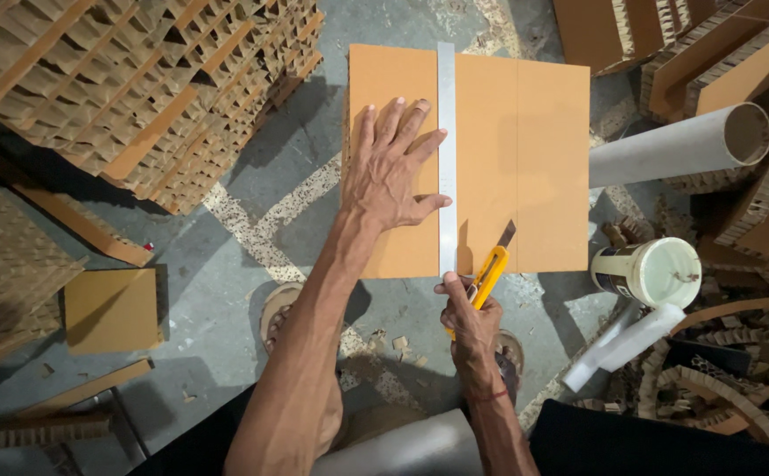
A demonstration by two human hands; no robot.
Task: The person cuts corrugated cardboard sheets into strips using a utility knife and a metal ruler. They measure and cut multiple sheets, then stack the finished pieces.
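Left hand (393, 172) lay flat, open, pinning steel ruler (447, 159) on cardboard sheet (525, 159) as guide; right hand (471, 317) gripped yellow utility knife (490, 269) at ruler's near end.

I have one view only, from the head camera, looking almost straight down from above the hands. It faces forward and down onto the floor (252, 220), close enough that both forearms fill the lower middle. The cardboard sheet (534, 159) sits just above centre; honeycomb stacks (137, 79) crowd the upper left edge.
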